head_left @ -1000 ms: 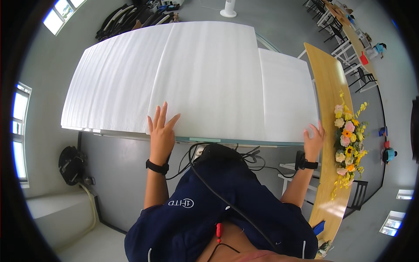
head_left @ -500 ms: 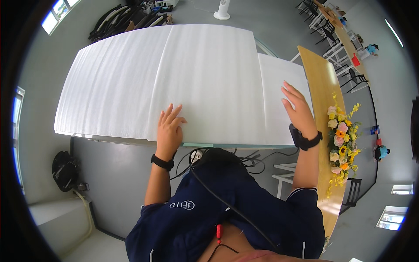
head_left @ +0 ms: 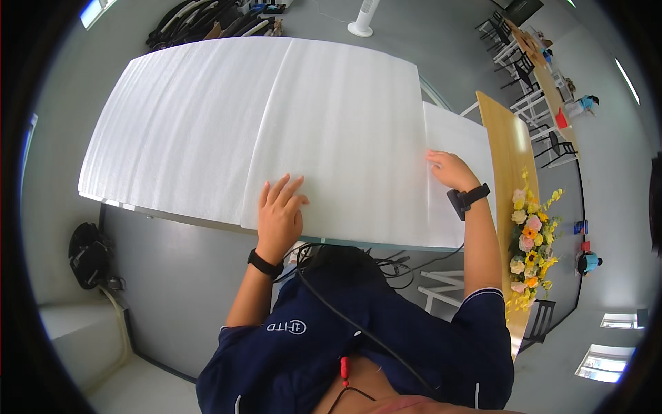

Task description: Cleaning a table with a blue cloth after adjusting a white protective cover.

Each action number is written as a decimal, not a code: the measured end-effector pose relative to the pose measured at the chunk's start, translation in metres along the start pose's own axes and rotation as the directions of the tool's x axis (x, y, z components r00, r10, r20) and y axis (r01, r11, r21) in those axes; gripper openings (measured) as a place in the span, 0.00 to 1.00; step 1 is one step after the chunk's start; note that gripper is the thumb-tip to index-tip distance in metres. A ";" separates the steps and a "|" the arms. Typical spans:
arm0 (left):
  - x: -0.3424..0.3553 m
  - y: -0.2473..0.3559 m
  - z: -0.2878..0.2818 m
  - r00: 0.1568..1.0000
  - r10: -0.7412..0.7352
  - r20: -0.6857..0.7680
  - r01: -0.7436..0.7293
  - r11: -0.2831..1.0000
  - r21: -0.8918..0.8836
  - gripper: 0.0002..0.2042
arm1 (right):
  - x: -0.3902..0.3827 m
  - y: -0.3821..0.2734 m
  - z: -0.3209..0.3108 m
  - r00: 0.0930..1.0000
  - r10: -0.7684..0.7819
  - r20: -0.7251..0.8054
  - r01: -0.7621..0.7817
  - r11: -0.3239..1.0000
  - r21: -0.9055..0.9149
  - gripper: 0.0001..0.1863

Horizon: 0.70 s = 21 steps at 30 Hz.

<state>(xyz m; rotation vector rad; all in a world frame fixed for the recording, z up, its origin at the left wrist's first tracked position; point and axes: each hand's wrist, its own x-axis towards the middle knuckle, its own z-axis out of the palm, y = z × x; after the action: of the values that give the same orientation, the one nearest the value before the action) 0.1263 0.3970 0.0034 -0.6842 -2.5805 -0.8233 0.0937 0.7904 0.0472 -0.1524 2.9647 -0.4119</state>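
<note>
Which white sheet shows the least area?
The right sheet, with the right hand over it: its visible strip is far narrower than the left sheet or middle sheet.

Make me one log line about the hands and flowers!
left hand: fingers spread, over middle white sheet | right hand: at that sheet's right edge | flowers: on wooden table

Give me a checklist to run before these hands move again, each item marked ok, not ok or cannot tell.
1. Left hand carries nothing: ok, its fingers are spread over the middle white sheet.
2. Right hand is at the seam between the middle sheet and right white sheet: ok.
3. Right hand grips the sheet's edge: cannot tell.
4. Far edges of those two sheets line up: not ok, the right one stops nearer the person.
5. Flower arrangement is off the sheets: ok, it sits on the wooden table.
</note>
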 end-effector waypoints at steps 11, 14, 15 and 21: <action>0.001 0.002 0.000 1.000 -0.002 0.019 0.002 1.000 0.014 0.10 | -0.013 0.016 0.008 0.999 0.048 -0.011 -0.046 0.993 0.113 0.20; 0.000 0.002 0.002 1.000 -0.005 0.013 0.005 1.000 0.004 0.10 | -0.020 0.026 0.011 0.999 0.018 -0.033 -0.012 0.984 0.176 0.21; 0.000 0.002 0.003 1.000 -0.002 0.014 0.001 1.000 0.005 0.10 | -0.021 0.028 0.012 0.999 0.003 -0.039 0.005 0.982 0.187 0.20; 0.000 0.003 0.003 1.000 -0.016 0.013 0.016 1.000 0.008 0.12 | -0.015 0.018 0.000 0.996 -0.088 -0.019 0.088 0.996 0.023 0.19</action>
<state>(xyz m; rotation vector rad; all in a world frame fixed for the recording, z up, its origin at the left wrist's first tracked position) 0.1275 0.4012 0.0027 -0.6693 -2.6030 -0.8166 0.1071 0.8090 0.0441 -0.2788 2.9778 -0.4612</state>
